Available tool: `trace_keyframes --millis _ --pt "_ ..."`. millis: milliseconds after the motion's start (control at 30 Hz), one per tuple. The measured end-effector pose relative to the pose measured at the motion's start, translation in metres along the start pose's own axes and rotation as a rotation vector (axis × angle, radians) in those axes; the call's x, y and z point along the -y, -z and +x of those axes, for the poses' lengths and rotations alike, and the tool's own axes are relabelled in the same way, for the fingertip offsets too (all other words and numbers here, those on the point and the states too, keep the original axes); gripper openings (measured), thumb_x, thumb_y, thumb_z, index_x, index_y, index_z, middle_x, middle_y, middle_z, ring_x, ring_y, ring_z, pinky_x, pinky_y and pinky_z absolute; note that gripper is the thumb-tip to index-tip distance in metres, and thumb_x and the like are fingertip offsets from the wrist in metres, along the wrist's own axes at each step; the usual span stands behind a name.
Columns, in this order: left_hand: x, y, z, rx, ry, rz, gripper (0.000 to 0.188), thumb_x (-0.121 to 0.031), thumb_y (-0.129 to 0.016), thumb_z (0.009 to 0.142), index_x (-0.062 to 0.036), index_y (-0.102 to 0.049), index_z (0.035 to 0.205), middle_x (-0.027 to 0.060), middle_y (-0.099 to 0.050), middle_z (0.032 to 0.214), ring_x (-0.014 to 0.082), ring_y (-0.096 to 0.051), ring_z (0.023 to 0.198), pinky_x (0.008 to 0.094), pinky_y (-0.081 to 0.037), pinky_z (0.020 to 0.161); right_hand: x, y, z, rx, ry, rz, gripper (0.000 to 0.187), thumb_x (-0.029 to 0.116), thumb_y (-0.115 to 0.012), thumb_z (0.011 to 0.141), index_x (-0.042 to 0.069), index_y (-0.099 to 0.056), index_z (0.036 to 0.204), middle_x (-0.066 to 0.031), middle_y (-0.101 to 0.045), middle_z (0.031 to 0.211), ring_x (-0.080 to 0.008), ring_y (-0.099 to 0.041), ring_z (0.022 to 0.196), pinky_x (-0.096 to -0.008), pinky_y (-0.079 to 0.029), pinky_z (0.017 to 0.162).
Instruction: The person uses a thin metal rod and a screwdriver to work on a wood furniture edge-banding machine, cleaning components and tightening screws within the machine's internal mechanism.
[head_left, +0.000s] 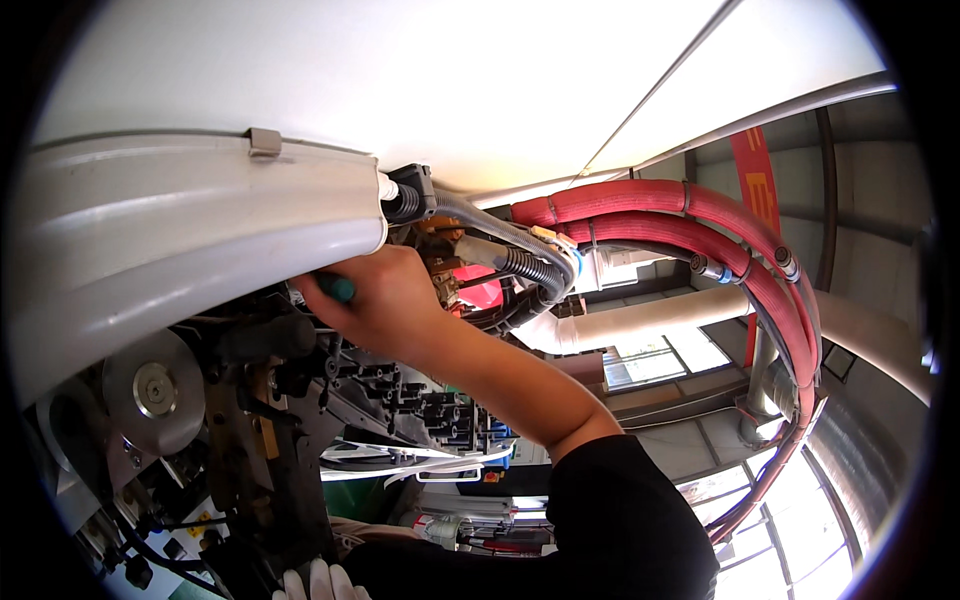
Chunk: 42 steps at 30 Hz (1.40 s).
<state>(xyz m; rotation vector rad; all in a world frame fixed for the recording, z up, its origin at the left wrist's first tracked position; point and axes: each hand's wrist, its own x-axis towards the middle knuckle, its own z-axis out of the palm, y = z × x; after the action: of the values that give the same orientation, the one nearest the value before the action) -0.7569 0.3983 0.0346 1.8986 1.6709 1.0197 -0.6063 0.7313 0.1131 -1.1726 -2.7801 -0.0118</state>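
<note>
My bare right hand (375, 290) reaches in from the lower right under a long white rounded cover (200, 215). It is closed around a tool with a dark green handle (338, 288); the tool's working end is hidden, so I cannot tell its kind. Dark engine-like machinery (265, 390) lies just below this hand. At the bottom edge the white-gloved fingers of my left hand (322, 582) show, stretched out side by side, beside dark machine parts. The rest of that hand is cut off, and no object shows in the visible fingers.
Thick red hoses (650, 215) arch across the right. A grey corrugated hose (500, 228) runs from the cover's end. A round metal pulley (155, 390) stands at the left. A large white panel (420, 80) hangs overhead, and a pale pipe (650, 318) crosses behind.
</note>
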Motion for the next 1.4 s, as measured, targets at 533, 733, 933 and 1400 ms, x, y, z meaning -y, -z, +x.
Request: trace_keyframes --millis 533,733,933,1400 --pt "-0.007 0.000 -0.002 0.009 0.060 0.000 0.028 -0.032 -0.055 0.104 -0.0121 -0.072 0.114 0.0056 -0.074 0.118 0.0355 -0.070 0.104 0.0503 -0.050 0.078 -0.001 0.052 -0.001 0.132 -0.045 0.034 0.016 0.021 -0.079 0.089 0.008 -0.073 0.094 -0.0111 -0.072 0.086 -0.0343 -0.072 0.077 -0.0444 -0.058 0.067" --pt "0.000 -0.005 -0.004 -0.001 0.054 0.000 0.026 -0.030 -0.052 0.105 -0.0140 -0.072 0.113 0.0045 -0.073 0.117 0.0325 -0.070 0.103 0.0475 -0.051 0.077 -0.002 0.051 0.005 0.236 -0.001 -0.029 0.014 0.020 -0.077 0.088 0.008 -0.073 0.094 -0.0114 -0.070 0.085 -0.0336 -0.071 0.075 -0.0444 -0.057 0.066" --pt "0.002 -0.005 -0.008 -0.027 0.042 -0.007 0.025 -0.028 -0.052 0.105 -0.0145 -0.071 0.113 0.0044 -0.073 0.117 0.0311 -0.071 0.101 0.0458 -0.051 0.076 0.010 0.050 0.021 0.221 0.053 -0.091 0.013 0.020 -0.076 0.089 0.009 -0.073 0.095 -0.0119 -0.070 0.078 -0.0345 -0.071 0.070 -0.0447 -0.057 0.063" --pt "0.006 -0.003 -0.004 -0.033 0.006 -0.077 0.023 -0.026 -0.056 0.102 -0.0109 -0.070 0.111 0.0071 -0.073 0.113 0.0341 -0.071 0.098 0.0459 -0.050 0.067 -0.001 0.052 0.020 0.312 0.030 -0.067 0.018 0.021 -0.074 0.090 0.012 -0.076 0.105 -0.0136 -0.074 0.085 -0.0358 -0.073 0.077 -0.0448 -0.059 0.070"
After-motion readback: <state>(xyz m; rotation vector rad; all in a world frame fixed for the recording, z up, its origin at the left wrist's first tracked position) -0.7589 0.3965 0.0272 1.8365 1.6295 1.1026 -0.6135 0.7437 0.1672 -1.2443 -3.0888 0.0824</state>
